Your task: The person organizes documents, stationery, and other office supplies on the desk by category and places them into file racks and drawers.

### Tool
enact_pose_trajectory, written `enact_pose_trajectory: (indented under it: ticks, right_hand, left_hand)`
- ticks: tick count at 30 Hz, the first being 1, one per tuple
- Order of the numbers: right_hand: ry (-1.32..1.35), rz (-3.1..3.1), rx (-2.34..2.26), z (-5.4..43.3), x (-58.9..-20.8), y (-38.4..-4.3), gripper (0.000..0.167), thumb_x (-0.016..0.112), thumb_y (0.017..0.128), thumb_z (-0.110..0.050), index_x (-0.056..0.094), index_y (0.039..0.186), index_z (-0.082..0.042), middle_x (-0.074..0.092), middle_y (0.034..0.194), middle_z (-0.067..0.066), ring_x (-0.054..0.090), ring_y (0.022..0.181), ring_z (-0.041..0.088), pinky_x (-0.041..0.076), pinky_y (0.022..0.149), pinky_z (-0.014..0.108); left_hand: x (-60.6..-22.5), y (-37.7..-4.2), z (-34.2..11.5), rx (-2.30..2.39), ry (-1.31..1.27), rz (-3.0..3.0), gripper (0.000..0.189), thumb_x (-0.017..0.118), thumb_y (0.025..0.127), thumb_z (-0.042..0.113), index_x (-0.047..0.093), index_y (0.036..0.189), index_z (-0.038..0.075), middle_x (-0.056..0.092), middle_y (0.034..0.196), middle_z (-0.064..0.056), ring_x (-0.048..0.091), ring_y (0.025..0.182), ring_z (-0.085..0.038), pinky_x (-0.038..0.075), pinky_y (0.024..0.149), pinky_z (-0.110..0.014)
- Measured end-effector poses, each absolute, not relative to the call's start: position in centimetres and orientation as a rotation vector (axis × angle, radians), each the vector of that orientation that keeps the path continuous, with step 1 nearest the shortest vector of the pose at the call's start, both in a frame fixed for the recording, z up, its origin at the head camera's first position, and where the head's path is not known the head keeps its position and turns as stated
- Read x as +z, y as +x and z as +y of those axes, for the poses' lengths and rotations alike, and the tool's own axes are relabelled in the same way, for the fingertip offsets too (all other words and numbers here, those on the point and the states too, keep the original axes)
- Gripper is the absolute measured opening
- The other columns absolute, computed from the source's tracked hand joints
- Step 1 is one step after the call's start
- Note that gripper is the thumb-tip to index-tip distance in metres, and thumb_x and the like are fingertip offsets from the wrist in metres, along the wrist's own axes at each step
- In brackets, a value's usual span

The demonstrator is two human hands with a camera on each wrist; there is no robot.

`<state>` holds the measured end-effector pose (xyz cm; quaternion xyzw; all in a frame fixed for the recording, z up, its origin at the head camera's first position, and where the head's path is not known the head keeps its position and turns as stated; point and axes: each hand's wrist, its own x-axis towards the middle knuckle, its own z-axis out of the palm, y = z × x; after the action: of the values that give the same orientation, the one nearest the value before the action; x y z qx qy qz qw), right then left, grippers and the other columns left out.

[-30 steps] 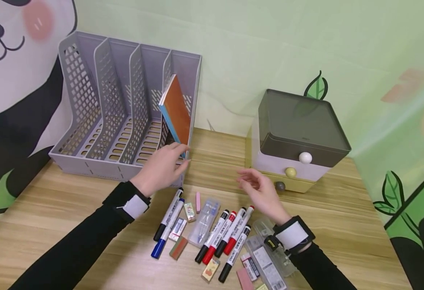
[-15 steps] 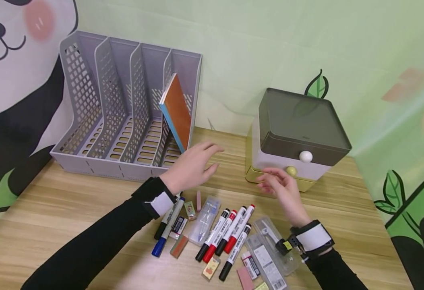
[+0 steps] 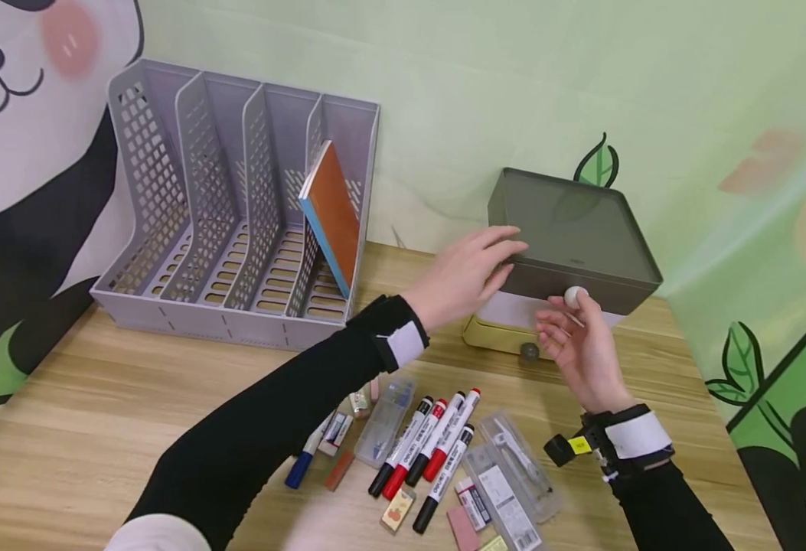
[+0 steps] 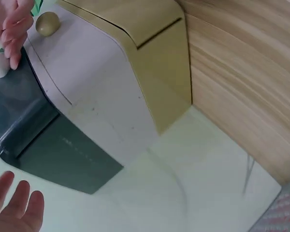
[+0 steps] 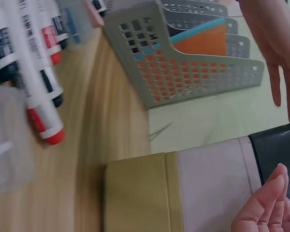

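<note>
A three-tier mini drawer box (image 3: 575, 222) stands at the back right, with a dark grey top tier, a pale lilac middle and a yellow base. My right hand (image 3: 585, 348) is at its front, thumb and forefinger at the white knob (image 3: 572, 297) of the top drawer. In the left wrist view, curled fingers (image 4: 17, 36) of that hand lie against the same white knob. My left hand (image 3: 468, 275) reaches to the box's near left corner, fingers extended over the dark tier's edge. The right hand hides the middle drawer's knob in the head view.
A grey file rack (image 3: 237, 207) at the left holds an orange notebook (image 3: 334, 218) in its right slot. In front lie several markers (image 3: 437, 436), erasers (image 3: 398, 510) and clear plastic cases (image 3: 506, 490). My left sleeve (image 3: 272, 421) covers some of them.
My left hand has left the file rack and notebook, moving right to the drawer box. My right hand has moved right and up to the white knob. The drawers look closed throughout.
</note>
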<state>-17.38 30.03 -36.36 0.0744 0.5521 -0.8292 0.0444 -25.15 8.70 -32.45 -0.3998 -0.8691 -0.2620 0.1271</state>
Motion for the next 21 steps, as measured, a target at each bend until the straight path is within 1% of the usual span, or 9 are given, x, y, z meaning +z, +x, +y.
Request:
enact_pose_trajectory:
  ticks: [4,9,13,18,21]
  right_hand:
    - [0.274,1.599,-2.589,30.1,-36.2,-17.8,0.04,0.049,0.103,-0.05,0.067,0.1,-0.015,0.071,0.089,-0.003,0.066,0.083,0.008,0.053,0.074,0.018]
    - [0.3,1.561,-2.632,30.1,-36.4,-18.2,0.039,0.049,0.103,-0.048,0.066,0.096,-0.013,0.07,0.086,-0.002,0.065,0.08,0.009,0.052,0.072,0.018]
    - [0.293,1.579,-2.647,30.2,-36.4,-18.3,0.036,0.05,0.103,-0.045,0.064,0.098,-0.012,0.07,0.085,-0.002,0.064,0.079,0.01,0.052,0.072,0.018]
    - [0.292,1.6,-2.631,30.2,-36.3,-17.9,0.035,0.05,0.104,-0.045,0.061,0.098,-0.012,0.068,0.086,-0.002,0.063,0.08,0.009,0.052,0.073,0.017]
    - [0.288,1.617,-2.61,30.2,-36.4,-17.4,0.036,0.049,0.104,-0.045,0.06,0.098,-0.012,0.067,0.087,-0.002,0.063,0.081,0.009,0.052,0.073,0.016]
  left_hand:
    - [-32.4,-26.0,10.0,-0.748,-1.143,-2.557,0.034,0.047,0.108,0.021,0.063,0.136,0.011,0.056,0.148,-0.006,0.05,0.14,-0.02,0.037,0.12,-0.03]
    - [-32.5,-26.5,10.4,-0.799,-1.114,-2.552,0.03,0.049,0.107,0.021,0.07,0.126,0.011,0.064,0.136,-0.005,0.057,0.132,-0.019,0.043,0.115,-0.029]
    - [-32.4,-26.5,10.3,-0.81,-1.12,-2.551,0.03,0.05,0.107,0.02,0.071,0.125,0.011,0.065,0.134,-0.005,0.059,0.128,-0.019,0.046,0.112,-0.029]
    - [-32.1,-26.4,10.2,-0.8,-1.126,-2.558,0.029,0.05,0.106,0.02,0.071,0.125,0.012,0.066,0.132,-0.005,0.059,0.127,-0.019,0.046,0.111,-0.029]
    - [-31.9,-26.5,10.1,-0.775,-1.149,-2.578,0.031,0.049,0.107,0.02,0.07,0.127,0.012,0.065,0.135,-0.005,0.058,0.129,-0.019,0.045,0.113,-0.03]
